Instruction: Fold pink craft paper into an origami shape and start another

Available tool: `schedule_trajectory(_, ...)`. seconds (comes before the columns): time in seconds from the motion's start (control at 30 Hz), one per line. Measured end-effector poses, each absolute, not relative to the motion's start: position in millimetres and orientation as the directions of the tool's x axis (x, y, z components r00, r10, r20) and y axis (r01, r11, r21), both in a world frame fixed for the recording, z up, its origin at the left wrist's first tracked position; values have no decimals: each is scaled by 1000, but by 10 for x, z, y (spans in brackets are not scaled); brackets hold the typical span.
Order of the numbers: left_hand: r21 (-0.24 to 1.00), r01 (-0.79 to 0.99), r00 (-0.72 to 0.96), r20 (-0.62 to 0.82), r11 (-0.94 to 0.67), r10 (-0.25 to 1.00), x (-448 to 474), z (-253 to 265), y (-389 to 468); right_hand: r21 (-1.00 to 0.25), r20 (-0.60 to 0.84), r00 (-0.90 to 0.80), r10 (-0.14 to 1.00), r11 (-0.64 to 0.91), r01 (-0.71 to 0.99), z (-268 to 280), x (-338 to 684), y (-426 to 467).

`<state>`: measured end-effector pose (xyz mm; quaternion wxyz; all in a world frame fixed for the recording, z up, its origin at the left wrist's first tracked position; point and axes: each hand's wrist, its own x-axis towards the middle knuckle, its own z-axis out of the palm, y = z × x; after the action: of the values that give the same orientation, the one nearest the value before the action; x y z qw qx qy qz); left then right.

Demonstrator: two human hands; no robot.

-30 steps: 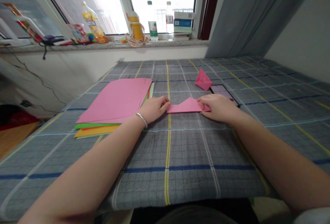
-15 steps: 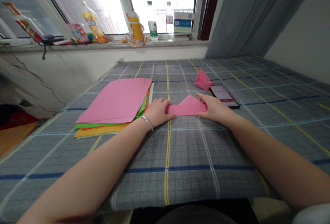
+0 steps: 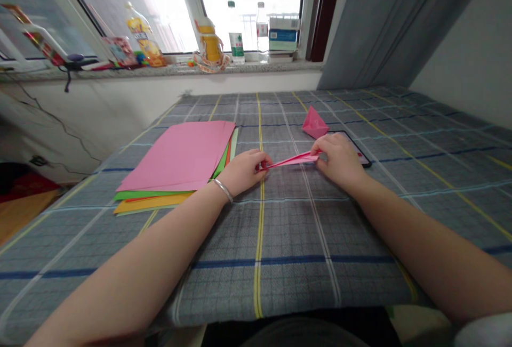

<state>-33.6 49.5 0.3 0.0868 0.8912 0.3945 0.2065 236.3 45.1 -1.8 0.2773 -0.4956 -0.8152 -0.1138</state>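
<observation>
Lifted edge-on since half a second ago, the folded pink paper [image 3: 291, 161] now hangs just above a plaid cloth [image 3: 288, 230]. Left hand [image 3: 242, 171] and right hand [image 3: 340, 159] pinch its ends with closed fingertips. Coloured sheets [image 3: 176, 163] lie left, below a cluttered windowsill [image 3: 168, 70].

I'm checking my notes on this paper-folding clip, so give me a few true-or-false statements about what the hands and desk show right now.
1. Both hands pinch the folded pink paper, the left hand at one end and the right hand at the other. True.
2. The paper lies flat on the plaid cloth. False: it is lifted, seen nearly edge-on.
3. The stack of coloured sheets is topped by a green sheet. False: pink is on top.
4. A bracelet circles the left wrist. True.
</observation>
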Motion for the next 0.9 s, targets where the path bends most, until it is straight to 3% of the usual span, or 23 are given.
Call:
schedule_trajectory(0.2, 130, 682, 682, 242, -720, 690, -313, 1, 424, -91, 470, -373, 800, 464, 881, -32, 2304, 415)
schedule_trajectory(0.37, 153, 700, 686, 127, -698, 716, -293, 21, 398, 21, 382, -405, 831, 430, 902, 6, 2303, 369)
schedule_trajectory(0.63, 261, 787, 555, 93, -558, 826, -164, 74, 276, 144, 276, -477, 834, 455, 879, 32, 2401, 394)
schedule_trajectory(0.9, 231, 855, 465, 54, -464, 884, -167, 82, 288, 84, 206, -554, 807, 549, 831, 11, 2346, 342)
